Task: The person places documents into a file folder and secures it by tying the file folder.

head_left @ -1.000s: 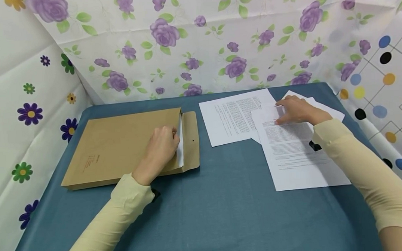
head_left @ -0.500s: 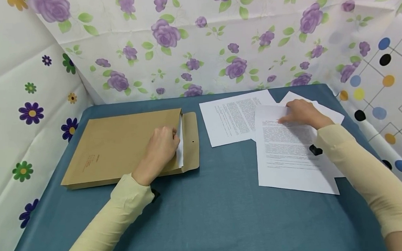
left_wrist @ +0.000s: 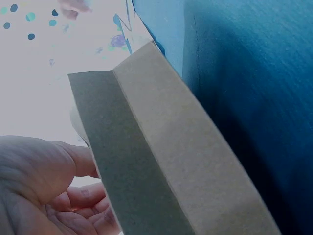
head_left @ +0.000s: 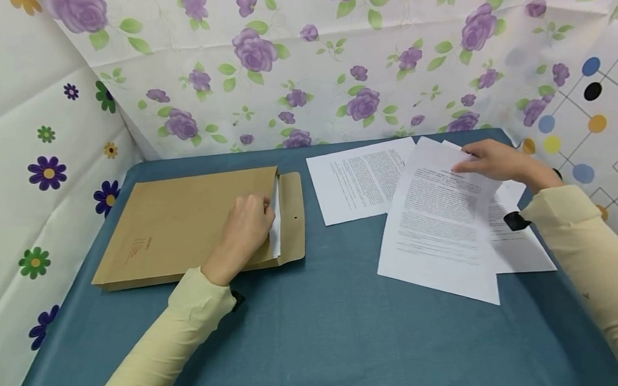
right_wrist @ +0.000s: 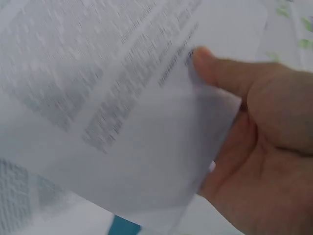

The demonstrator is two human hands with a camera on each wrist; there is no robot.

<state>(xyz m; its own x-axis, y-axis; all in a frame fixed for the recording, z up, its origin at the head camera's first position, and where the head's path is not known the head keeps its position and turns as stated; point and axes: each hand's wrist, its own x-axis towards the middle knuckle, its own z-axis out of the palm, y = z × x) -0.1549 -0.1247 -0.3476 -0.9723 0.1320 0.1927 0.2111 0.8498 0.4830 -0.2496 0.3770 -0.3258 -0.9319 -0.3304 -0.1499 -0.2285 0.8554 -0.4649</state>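
A brown paper envelope lies flat at the left of the blue table, flap open to the right, white paper showing at its mouth. My left hand rests at that mouth, fingers curled over the envelope's edge. At the right, my right hand pinches the top edge of a printed sheet between thumb and fingers and lifts it tilted off the table. A second printed sheet lies flat beside it; another sheet lies beneath.
The blue tablecloth is walled in by floral sheeting at the back and left and dotted sheeting at the right. Both arms wear pale yellow sleeves.
My right hand has pinched the top sheet and raised and swung it leftward, uncovering the sheet below. The left hand and envelope have stayed still.
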